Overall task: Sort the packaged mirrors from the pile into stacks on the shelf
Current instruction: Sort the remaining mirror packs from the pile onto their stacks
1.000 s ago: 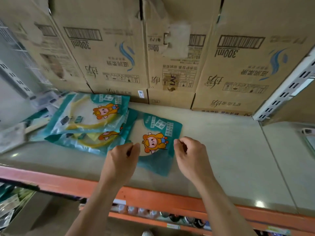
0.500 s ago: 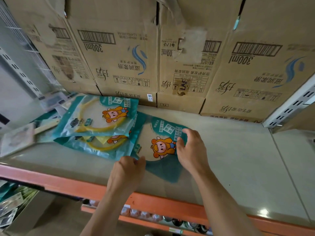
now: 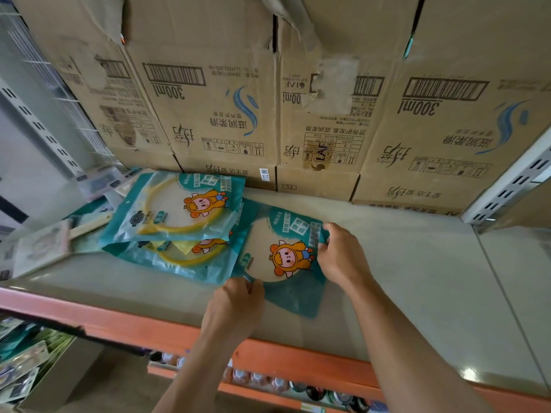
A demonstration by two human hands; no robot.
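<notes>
Cardboard boxes (image 3: 208, 114) line the back of the shelf (image 3: 402, 278). Two packaged mirrors (image 3: 176, 213) overlap at left. Beside them, the left hand (image 3: 232, 305) and right hand (image 3: 343, 257) pinch a teal mirror packet (image 3: 286, 257) lying flat.

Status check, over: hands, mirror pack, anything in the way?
Hands: left hand pinches mirror pack at near edge; right hand grips its far right corner. Pack on shelf, touching yellow mirror stack on its left. Nothing blocking.

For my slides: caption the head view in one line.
Sorting: left hand and right hand hold a packaged mirror on the shelf beside a stack of two.
</notes>
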